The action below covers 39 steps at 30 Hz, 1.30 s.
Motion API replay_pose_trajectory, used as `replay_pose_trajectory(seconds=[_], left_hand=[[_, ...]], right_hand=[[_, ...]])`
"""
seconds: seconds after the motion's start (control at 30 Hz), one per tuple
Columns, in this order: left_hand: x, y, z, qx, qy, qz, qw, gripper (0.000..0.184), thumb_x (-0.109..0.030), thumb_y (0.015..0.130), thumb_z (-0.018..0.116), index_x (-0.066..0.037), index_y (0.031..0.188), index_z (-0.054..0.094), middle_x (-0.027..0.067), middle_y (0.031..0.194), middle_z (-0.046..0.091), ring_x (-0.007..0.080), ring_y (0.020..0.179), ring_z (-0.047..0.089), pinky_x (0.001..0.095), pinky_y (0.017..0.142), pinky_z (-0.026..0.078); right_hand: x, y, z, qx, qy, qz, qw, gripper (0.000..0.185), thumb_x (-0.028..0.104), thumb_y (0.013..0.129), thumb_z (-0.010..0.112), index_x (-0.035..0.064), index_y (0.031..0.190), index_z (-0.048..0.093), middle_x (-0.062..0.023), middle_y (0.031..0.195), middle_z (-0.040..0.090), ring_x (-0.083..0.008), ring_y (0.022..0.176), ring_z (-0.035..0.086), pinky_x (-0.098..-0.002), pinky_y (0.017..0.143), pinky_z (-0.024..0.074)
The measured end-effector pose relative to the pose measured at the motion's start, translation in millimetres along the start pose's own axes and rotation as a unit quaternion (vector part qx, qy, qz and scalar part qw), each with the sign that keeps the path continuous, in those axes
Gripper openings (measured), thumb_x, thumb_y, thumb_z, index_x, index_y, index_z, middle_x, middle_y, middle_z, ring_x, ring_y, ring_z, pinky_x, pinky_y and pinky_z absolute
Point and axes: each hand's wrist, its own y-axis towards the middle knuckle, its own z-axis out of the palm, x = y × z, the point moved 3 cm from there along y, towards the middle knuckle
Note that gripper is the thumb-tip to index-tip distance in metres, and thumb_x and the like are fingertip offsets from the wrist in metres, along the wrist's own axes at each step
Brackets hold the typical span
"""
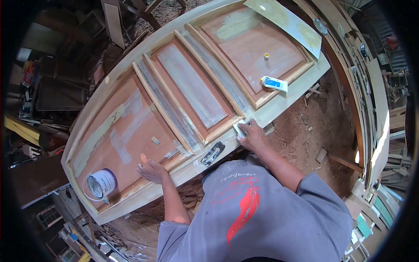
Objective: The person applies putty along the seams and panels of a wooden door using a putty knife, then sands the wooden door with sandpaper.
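A wooden panelled door (150, 172) with an arched end lies flat in front of me, its panels patched with pale filler. My left hand (152, 171) rests at the lower edge of the left panel, fingers apart and holding nothing. At the door's near edge, beside the middle panel, my right hand (254, 137) grips a small pale flat piece (238, 127); its exact kind is unclear. Between my hands lies a dark putty-smeared tray (213, 153). A small flat chip (155, 140) sits on the left panel.
A white tub (104, 182) with purple print stands at the door's left end. A tube (275, 83) and a yellow-topped cap (266, 56) lie on the right panel. A stained board (290, 26) covers the far right corner. Curved wooden pieces (371, 100) stand at right; scraps litter the ground.
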Motion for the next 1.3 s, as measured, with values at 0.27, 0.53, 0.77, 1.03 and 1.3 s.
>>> replay_pose_trajectory(seconds=[0.27,0.53,0.77,1.03,1.3], left_hand=[[2.7,0.3,1.5,-0.004,-0.001,0.010,1.000,0.060,-0.034,0.105,0.058,0.003,0.152,0.048,0.0301,0.160,0.045,0.0433,0.153,0.040,0.0566,0.124,0.034],[0.6,0.1,-0.2,0.005,-0.003,0.019,1.000,0.061,-0.034,0.105,0.059,0.004,0.152,0.048,0.0307,0.160,0.045,0.0435,0.154,0.039,0.0573,0.124,0.034],[0.6,1.9,0.8,0.014,0.002,0.008,1.000,0.061,-0.034,0.105,0.059,0.004,0.152,0.048,0.0316,0.162,0.043,0.0442,0.154,0.039,0.0569,0.125,0.033],[0.0,0.8,1.2,0.008,0.004,0.008,1.000,0.061,-0.031,0.104,0.060,0.004,0.153,0.048,0.0310,0.161,0.044,0.0443,0.154,0.039,0.0559,0.125,0.033],[-9.7,0.0,-9.8,0.031,-0.002,-0.002,1.000,0.061,-0.029,0.104,0.061,0.006,0.152,0.048,0.0321,0.161,0.044,0.0445,0.154,0.039,0.0563,0.125,0.032]], right_hand=[[7.5,6.9,-4.4,0.009,0.001,0.017,1.000,0.053,0.029,0.084,0.087,0.0082,0.131,0.075,-0.0260,0.127,0.061,-0.0455,0.115,0.068,-0.0509,0.102,0.0565],[12.0,0.5,-2.2,-0.020,0.021,0.000,1.000,0.053,0.029,0.084,0.087,0.0081,0.131,0.075,-0.0259,0.124,0.061,-0.0456,0.112,0.068,-0.0511,0.102,0.0568],[11.4,9.9,-15.1,0.002,0.005,0.019,1.000,0.051,0.030,0.084,0.086,0.0059,0.128,0.077,-0.0266,0.121,0.063,-0.0454,0.112,0.069,-0.0503,0.101,0.0570],[14.7,11.7,-38.3,0.047,-0.007,0.047,0.998,0.051,0.027,0.083,0.086,0.0069,0.129,0.076,-0.0248,0.122,0.064,-0.0441,0.114,0.068,-0.0491,0.102,0.0563],[-10.1,3.4,-29.3,-0.057,0.013,0.009,0.998,0.059,0.023,0.084,0.086,0.0102,0.139,0.071,-0.0233,0.126,0.061,-0.0432,0.114,0.068,-0.0491,0.101,0.0568]])
